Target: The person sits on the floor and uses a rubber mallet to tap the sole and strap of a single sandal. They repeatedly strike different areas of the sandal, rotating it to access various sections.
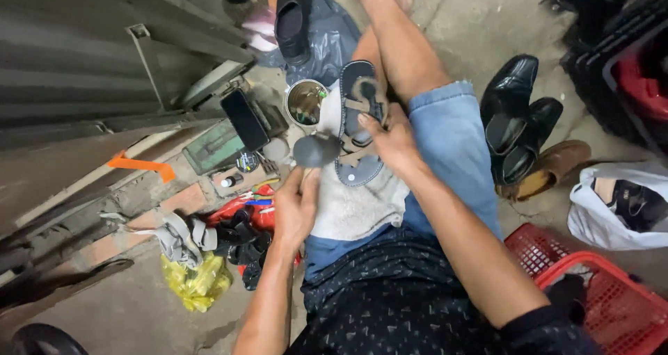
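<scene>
A dark blue sandal (360, 127) with brown straps lies sole-down on a grey-white cloth (355, 205) across my lap. My right hand (390, 141) grips the sandal at its right side, fingers over the straps. My left hand (298, 205) holds a dark round-headed tool (316, 150), its head against the sandal's left edge. An open round tin (305, 103) stands just beyond the sandal.
A black phone (244, 120) leans on a green box (216, 146) to the left. Black dress shoes (516, 118) and a brown shoe (550, 168) lie on the right, with a white bag (612, 209) and red basket (598, 292). Straps and a yellow bag (198, 282) lie left.
</scene>
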